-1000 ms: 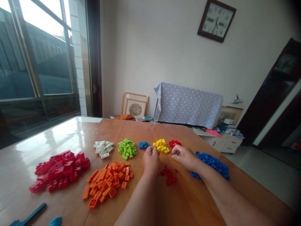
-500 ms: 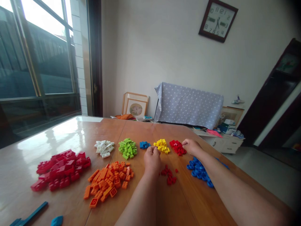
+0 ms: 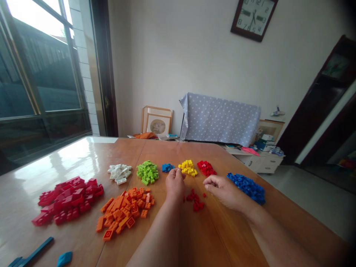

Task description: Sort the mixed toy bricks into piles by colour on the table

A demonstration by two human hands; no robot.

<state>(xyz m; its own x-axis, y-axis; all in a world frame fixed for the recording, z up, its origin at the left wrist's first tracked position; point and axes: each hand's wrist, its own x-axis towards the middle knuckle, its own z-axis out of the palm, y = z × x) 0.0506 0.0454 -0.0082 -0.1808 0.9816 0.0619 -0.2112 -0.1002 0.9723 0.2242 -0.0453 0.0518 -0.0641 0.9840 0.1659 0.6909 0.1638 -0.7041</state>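
My left hand [image 3: 175, 184] is closed, its fingertips pinched together just in front of the small blue brick pile [image 3: 168, 168] and the yellow brick pile [image 3: 188, 168]. Whatever it holds, if anything, is hidden. To the right, my right hand [image 3: 222, 188] hovers with curled fingers, thumb close to the index finger; I cannot make out anything between them. It lies nearer to me than the red brick pile [image 3: 206, 168] and left of the large blue pile [image 3: 247, 188]. Between my forearms some small loose red pieces [image 3: 197, 202] are scattered on the table.
Orange bricks [image 3: 125, 211], crimson bricks [image 3: 68, 200], white bricks [image 3: 119, 173] and lime green bricks [image 3: 147, 172] lie in heaps on the wooden table [image 3: 155, 248]. A teal strip [image 3: 39, 252] and a small teal piece [image 3: 65, 258] sit at the near left.
My right hand has drawn back from the red brick pile toward me, uncovering more of the large blue pile. My left hand keeps its closed pose. The whole view has shifted slightly.
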